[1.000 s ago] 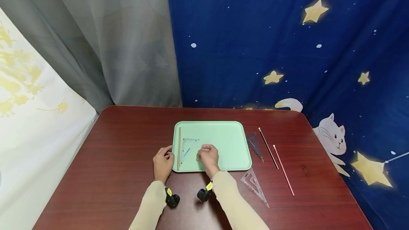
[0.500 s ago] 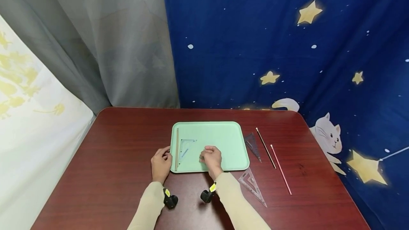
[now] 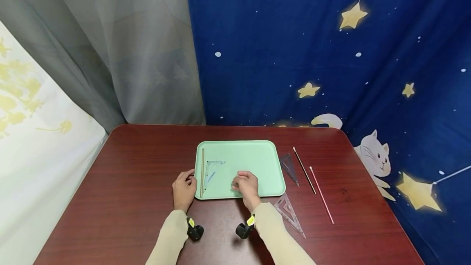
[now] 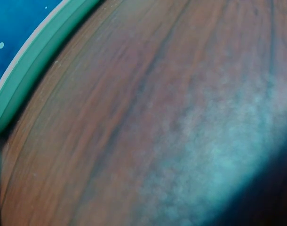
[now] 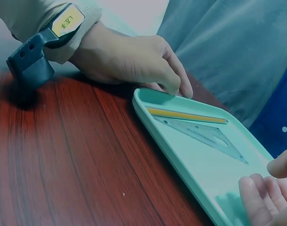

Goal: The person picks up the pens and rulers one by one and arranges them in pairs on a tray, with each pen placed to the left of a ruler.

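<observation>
The left hand (image 3: 183, 188) curls its fingers on the green tray's (image 3: 257, 154) left rim, the right hand (image 3: 247, 185) hovers loosely curled and holding nothing, so a bump could slide the clear set square (image 3: 211, 172) and yellow pencil (image 3: 202, 171) inside

I see both forearms, in cream long sleeves, reaching forward side by side, each with a black camera unit strapped under the wrist. My left hand (image 3: 184, 189) lies knuckles up, its fingers curled loosely and its thumb and fingertips drawn toward each other at the inner side; from the right wrist camera (image 5: 134, 59) the fingers bend downward at the tips. My right hand (image 3: 246, 185) is also knuckles up, fingers curled inward with thumb close to the fingertips (image 5: 259, 197); nothing shows between them.
</observation>
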A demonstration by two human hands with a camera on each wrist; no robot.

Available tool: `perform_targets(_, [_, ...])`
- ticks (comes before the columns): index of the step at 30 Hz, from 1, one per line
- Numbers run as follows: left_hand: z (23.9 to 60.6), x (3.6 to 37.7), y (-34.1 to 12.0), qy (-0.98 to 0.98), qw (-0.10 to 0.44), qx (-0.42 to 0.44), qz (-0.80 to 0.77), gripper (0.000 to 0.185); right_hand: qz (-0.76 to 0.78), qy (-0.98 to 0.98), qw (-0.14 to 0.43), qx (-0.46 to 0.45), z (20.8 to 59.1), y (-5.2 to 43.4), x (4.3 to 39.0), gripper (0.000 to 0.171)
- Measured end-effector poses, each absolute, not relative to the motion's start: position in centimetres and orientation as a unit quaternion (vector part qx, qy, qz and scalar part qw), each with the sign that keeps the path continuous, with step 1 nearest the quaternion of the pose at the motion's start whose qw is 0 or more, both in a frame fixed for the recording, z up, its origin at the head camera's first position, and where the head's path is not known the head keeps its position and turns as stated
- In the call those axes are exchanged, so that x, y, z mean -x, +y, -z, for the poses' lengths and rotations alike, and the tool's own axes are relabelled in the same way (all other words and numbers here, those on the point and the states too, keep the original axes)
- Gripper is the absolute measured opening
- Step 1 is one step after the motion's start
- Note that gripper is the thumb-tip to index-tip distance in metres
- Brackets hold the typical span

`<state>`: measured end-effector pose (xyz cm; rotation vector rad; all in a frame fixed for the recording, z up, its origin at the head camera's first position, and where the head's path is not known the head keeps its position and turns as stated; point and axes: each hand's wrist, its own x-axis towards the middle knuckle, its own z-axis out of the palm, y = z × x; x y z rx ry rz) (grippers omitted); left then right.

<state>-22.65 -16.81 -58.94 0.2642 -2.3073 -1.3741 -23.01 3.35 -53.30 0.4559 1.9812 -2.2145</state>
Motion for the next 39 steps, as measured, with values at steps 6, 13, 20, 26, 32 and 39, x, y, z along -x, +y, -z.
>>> perform_targets(6, [58.9, 22.6, -16.7, -0.833, 0.230, -0.091, 0.494, 0.028, 0.732, 0.662, 0.066, -0.149, 53.1, 4.3, 22.8, 0.038])
perform_targets(13, [58.8, 22.5, -16.6, -0.833, 0.241, -0.091, 0.489, 0.027, 0.723, 0.670, 0.057, -0.155, 53.4, 5.2, 22.7, 0.037])
perform_targets(20, [58.8, 22.5, -16.6, -0.831, 0.235, -0.095, 0.495, 0.027, 0.720, 0.672, 0.044, -0.164, 53.3, 6.7, 22.7, 0.037])
perform_targets(26, [58.5, 22.5, -16.7, -0.833, 0.230, -0.093, 0.494, 0.027, 0.711, 0.680, 0.042, -0.173, 53.4, 8.2, 22.9, 0.036])
perform_targets(32, [58.4, 22.4, -16.6, -0.834, 0.223, -0.092, 0.496, 0.028, 0.704, 0.688, 0.037, -0.169, 53.6, 9.2, 22.9, 0.036])
perform_targets(39, [58.5, 22.5, -16.7, -0.837, 0.225, -0.094, 0.491, 0.029, 0.699, 0.692, 0.027, -0.175, 53.5, 10.1, 22.9, 0.034])
